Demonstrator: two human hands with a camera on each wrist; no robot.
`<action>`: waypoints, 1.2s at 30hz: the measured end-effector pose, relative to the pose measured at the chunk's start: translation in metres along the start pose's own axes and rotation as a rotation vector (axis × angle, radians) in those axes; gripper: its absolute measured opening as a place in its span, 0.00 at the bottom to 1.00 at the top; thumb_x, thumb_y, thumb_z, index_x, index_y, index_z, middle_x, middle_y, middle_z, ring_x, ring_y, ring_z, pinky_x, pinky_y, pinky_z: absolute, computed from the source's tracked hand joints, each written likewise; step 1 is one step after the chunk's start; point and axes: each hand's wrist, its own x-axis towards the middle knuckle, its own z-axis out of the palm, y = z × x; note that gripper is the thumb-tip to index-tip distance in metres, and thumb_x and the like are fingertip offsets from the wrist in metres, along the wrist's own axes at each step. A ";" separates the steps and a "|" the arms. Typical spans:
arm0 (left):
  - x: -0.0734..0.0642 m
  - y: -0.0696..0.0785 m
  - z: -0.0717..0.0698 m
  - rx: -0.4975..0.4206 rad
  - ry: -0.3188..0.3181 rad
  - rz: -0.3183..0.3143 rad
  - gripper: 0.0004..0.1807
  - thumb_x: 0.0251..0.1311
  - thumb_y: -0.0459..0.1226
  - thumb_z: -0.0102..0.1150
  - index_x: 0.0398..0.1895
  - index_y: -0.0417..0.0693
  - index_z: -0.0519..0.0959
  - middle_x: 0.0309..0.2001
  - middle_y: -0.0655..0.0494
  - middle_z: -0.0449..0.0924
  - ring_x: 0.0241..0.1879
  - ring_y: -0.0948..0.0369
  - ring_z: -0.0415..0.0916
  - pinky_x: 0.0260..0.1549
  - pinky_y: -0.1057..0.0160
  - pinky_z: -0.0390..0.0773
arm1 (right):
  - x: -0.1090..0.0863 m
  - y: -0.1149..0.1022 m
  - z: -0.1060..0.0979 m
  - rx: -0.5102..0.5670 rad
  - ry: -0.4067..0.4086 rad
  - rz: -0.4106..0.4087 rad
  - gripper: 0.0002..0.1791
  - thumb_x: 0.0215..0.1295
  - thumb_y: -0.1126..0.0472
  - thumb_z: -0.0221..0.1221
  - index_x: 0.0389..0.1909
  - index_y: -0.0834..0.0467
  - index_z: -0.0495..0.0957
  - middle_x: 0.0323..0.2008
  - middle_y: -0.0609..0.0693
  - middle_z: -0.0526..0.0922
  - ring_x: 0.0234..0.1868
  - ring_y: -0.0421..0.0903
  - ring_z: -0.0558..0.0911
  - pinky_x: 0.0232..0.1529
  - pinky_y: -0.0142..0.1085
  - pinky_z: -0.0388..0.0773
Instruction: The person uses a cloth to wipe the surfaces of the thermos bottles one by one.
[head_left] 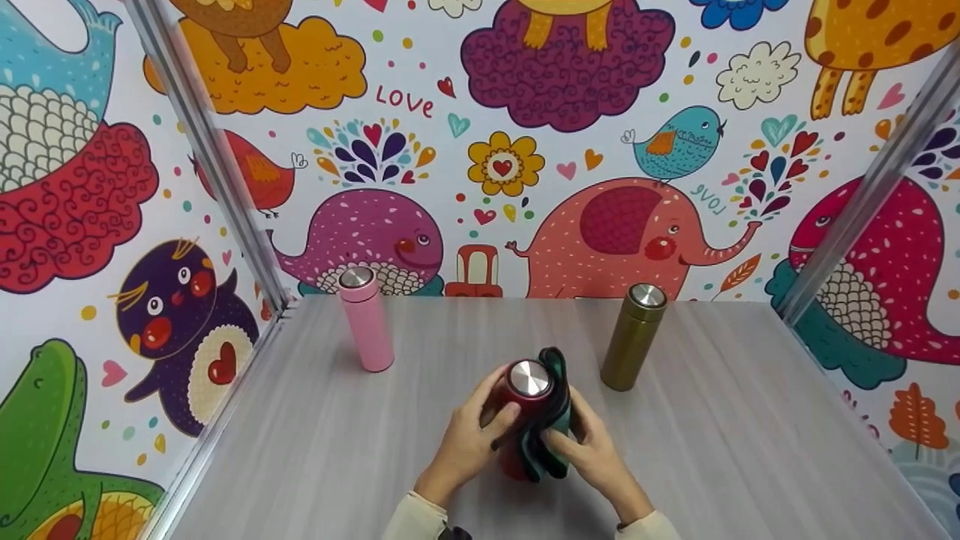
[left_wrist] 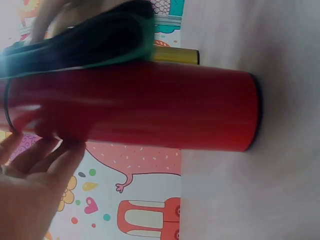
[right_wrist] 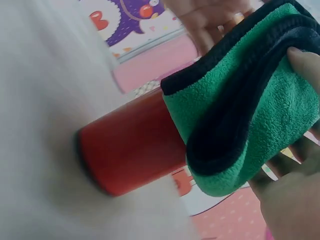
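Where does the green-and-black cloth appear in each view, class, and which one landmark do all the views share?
Head: the cloth is low, near centre, right of the red flask, in the right hand.
Left wrist: upper left, along the flask's upper edge.
Right wrist: upper right, hiding part of the flask.
Shared landmark: the red flask.

Pale cream sleeves [head_left: 415, 516], small black piece [head_left: 454, 533] beside the left one, bare fingers [left_wrist: 70, 159]

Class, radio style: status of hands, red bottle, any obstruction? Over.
Left hand grips red bottle, upright. Right hand holds green cloth against it. Pink bottle, olive bottle stand apart; nothing seen blocking.
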 end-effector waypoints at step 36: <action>0.002 -0.003 0.004 -0.040 0.052 -0.086 0.39 0.62 0.45 0.68 0.75 0.60 0.64 0.64 0.55 0.72 0.63 0.55 0.70 0.59 0.46 0.72 | 0.002 -0.002 -0.001 0.012 0.057 0.079 0.29 0.65 0.69 0.64 0.67 0.61 0.70 0.60 0.57 0.76 0.60 0.52 0.76 0.58 0.37 0.75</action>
